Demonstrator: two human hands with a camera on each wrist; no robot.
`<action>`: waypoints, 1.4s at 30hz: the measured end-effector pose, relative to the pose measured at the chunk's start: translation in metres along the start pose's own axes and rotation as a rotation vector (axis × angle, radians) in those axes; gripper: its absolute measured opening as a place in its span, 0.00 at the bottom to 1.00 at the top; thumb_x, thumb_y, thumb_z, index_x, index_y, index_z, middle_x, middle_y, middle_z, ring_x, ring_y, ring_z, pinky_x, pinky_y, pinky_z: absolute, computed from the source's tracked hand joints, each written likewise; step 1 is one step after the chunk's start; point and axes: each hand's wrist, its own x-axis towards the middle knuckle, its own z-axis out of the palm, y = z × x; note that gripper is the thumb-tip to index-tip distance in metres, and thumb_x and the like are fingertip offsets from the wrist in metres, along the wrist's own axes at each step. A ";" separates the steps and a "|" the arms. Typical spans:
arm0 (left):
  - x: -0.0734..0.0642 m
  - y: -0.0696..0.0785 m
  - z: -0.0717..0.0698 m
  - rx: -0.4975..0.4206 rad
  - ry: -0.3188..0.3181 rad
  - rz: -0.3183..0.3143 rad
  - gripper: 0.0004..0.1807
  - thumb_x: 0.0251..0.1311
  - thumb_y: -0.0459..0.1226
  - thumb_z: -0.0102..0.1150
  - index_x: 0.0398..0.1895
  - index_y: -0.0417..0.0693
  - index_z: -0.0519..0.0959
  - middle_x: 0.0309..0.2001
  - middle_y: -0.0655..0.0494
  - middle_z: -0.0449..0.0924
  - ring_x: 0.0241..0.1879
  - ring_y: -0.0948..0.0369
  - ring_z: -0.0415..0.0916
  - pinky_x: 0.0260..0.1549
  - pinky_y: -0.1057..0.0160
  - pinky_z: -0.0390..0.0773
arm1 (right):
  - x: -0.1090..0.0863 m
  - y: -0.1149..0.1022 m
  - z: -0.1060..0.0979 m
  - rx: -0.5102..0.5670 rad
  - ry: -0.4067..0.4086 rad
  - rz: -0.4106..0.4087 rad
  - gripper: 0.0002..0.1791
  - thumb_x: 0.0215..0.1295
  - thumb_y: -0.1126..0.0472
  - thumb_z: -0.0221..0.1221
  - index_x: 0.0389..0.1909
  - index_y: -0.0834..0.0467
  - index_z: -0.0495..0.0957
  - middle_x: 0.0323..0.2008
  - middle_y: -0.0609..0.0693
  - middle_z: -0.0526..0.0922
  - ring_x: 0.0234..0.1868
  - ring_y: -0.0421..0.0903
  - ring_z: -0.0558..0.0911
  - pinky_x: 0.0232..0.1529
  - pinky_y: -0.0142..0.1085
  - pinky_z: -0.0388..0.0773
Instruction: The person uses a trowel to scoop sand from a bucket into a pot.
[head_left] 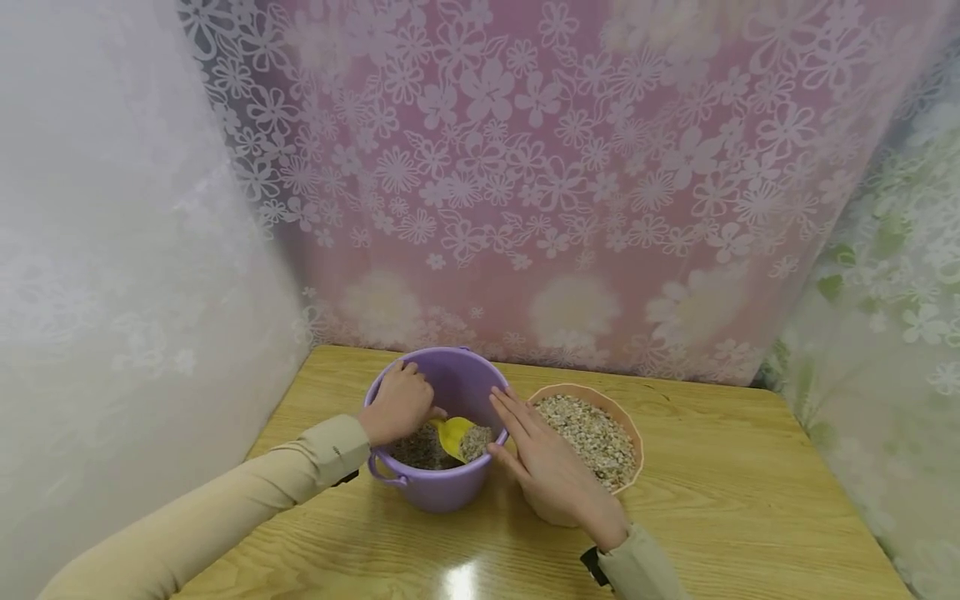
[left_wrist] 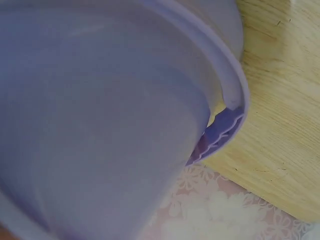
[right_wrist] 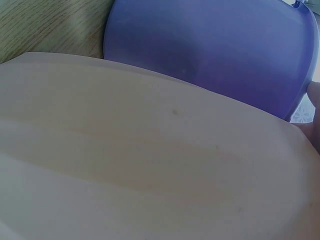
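A purple bucket [head_left: 446, 493] with a side handle stands on the table, tilted slightly, with dark grainy material [head_left: 420, 450] in its bottom. Inside it, my left hand [head_left: 401, 404] holds a yellow scoop [head_left: 450, 435] by its handle; greyish grains fill the scoop's front. Its fingertips are partly hidden. My right hand [head_left: 555, 471] rests with straight fingers against the bucket's right rim. Inner bucket wall [left_wrist: 100, 100] fills most of the left wrist view. In the right wrist view, the bucket's outside [right_wrist: 210, 50] shows behind a pale bowl [right_wrist: 150, 150].
Right of the bucket, partly behind my right hand, stands the peach bowl [head_left: 637, 437] full of pale mixed grains or gravel [head_left: 585, 429]. The wooden table [head_left: 720, 483] meets a pink flowered curtain [head_left: 525, 208] at the back. Pale sheets hang on both sides.
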 end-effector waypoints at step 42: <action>-0.064 -0.044 -0.039 -0.281 0.087 -0.250 0.32 0.68 0.56 0.58 0.09 0.52 0.66 0.13 0.59 0.60 0.20 0.59 0.54 0.29 0.60 0.53 | 0.004 0.004 0.002 -0.091 0.058 -0.102 0.37 0.80 0.43 0.45 0.80 0.58 0.49 0.80 0.55 0.51 0.79 0.51 0.54 0.75 0.50 0.53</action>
